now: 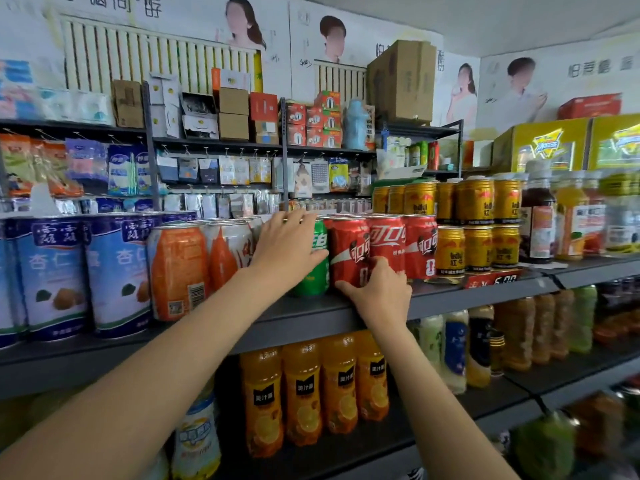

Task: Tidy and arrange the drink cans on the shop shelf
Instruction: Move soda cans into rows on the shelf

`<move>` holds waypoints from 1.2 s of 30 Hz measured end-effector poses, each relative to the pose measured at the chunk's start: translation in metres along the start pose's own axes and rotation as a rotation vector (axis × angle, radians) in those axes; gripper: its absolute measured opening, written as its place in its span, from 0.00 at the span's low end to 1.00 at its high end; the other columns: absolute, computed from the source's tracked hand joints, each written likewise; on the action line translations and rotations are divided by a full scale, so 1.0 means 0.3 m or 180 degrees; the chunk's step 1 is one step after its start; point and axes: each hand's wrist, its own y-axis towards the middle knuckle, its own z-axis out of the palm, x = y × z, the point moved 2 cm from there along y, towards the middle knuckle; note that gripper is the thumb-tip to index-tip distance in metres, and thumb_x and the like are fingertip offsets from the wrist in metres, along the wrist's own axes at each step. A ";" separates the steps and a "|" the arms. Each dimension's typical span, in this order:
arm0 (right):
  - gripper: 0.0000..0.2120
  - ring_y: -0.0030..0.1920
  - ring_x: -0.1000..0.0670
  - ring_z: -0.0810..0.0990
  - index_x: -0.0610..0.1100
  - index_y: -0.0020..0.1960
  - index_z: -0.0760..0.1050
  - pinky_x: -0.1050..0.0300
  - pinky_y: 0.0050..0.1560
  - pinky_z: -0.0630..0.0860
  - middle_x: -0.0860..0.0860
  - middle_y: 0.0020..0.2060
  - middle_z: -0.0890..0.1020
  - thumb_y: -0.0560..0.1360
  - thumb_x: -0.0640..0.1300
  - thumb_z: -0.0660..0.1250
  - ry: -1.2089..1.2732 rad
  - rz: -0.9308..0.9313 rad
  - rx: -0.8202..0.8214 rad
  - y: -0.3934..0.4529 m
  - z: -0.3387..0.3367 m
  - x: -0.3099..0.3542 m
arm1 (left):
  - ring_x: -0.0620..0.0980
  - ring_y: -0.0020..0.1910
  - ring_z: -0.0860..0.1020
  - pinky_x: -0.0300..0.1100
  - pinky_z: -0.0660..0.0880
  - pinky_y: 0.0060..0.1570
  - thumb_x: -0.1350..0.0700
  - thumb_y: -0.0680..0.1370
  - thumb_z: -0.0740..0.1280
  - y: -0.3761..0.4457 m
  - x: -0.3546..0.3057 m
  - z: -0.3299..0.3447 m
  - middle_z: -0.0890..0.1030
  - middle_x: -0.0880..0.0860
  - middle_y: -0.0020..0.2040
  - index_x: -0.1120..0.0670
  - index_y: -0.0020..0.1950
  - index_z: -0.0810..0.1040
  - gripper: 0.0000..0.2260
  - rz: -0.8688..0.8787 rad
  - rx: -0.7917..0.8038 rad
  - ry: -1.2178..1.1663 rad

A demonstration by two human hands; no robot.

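A green can [317, 268] stands at the front of the grey shelf [450, 292], between orange cans [178, 268] and a row of red cola cans [348, 251]. My left hand [285, 242] wraps around the green can from its left side, fingers over the top. My right hand [379, 292] grips the base of the nearest red cola can, thumb on its lower left and fingers on its front. Two more red cans [388, 242] stand to its right.
Gold energy-drink cans [478, 226] are stacked in two layers right of the red ones. Tall blue-and-white cans [117, 271] fill the shelf's left. Orange juice bottles [303, 393] line the shelf below. A red price tag [491, 280] sits on the shelf edge.
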 end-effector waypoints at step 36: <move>0.22 0.57 0.45 0.71 0.43 0.58 0.67 0.46 0.58 0.64 0.47 0.55 0.73 0.74 0.57 0.64 0.0195 -0.0651 -0.0654 0.023 -0.069 0.129 | 0.47 0.69 0.64 0.38 0.53 0.67 0.57 0.78 0.61 -0.098 0.067 -0.057 0.69 0.49 0.68 0.53 0.69 0.66 0.18 0.0137 -0.1115 -0.0443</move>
